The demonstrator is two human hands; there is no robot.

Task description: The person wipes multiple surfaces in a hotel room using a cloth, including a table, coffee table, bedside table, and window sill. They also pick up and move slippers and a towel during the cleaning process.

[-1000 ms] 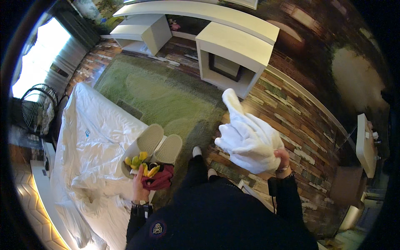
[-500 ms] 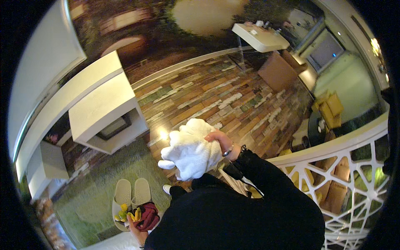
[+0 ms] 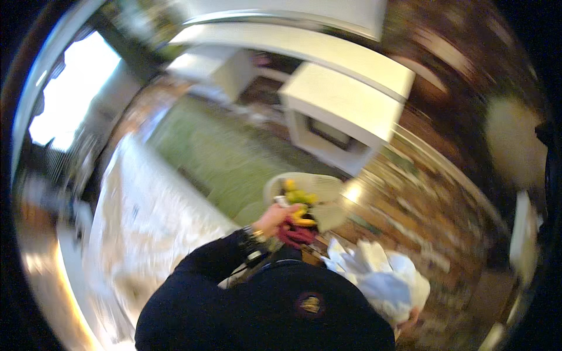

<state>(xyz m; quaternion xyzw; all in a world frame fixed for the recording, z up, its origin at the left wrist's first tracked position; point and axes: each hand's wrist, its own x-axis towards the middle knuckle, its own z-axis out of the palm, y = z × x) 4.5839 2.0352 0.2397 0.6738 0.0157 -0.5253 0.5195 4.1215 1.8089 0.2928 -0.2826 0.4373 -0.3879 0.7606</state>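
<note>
Mid-carry, seemingly: left hand [image 3: 274, 217] clenched around a bundle of pale slippers [image 3: 304, 187] with yellow and red items, right hand [image 3: 404, 319] gripping crumpled white cloth [image 3: 380, 281] near the wooden floor [image 3: 421, 193], both just beside the dark-sleeved torso.

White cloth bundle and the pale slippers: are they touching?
Cannot tell. The head view is blurred: the white cloth bundle in the right hand sits close below the pale slippers, the boundary smeared.

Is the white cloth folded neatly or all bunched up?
Bunched up: the white cloth sits in loose crumpled folds at the right hand.
</note>
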